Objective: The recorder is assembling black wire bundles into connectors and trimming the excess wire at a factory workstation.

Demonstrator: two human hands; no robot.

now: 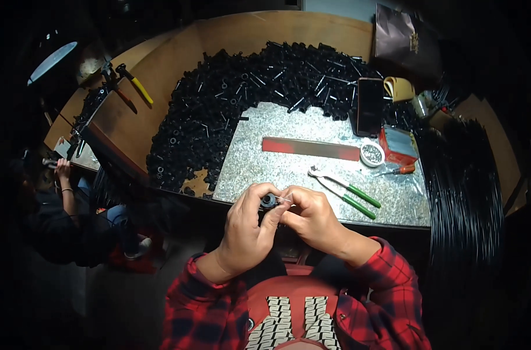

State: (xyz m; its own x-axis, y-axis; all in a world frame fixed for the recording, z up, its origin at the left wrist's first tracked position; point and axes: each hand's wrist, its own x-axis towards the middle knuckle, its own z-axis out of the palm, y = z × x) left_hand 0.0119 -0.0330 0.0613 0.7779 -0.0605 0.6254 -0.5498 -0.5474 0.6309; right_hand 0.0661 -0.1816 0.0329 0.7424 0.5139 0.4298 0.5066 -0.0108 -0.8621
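My left hand (241, 233) is closed around a small black part with a round, hollow end (268, 200), held just off the near edge of the work board. Right against it, my right hand (318, 219) pinches a thin, pale, shiny piece (284, 199) beside the part; its exact kind is too small to make out. The fingertips of both hands nearly touch. Beyond them on the speckled board (248, 175) lie pliers with green handles (358, 201), jaws pointing away to the left. A flat metal bar with red ends (312, 149) rests farther back.
Black parts (218, 105) are heaped along the back and left. At right are a tub of small metal pieces (371, 153), a red box (398, 146), an orange-handled screwdriver (403, 170), a phone (369, 108) and hanging black strands (463, 192). Another person's hand (62, 169) works far left.
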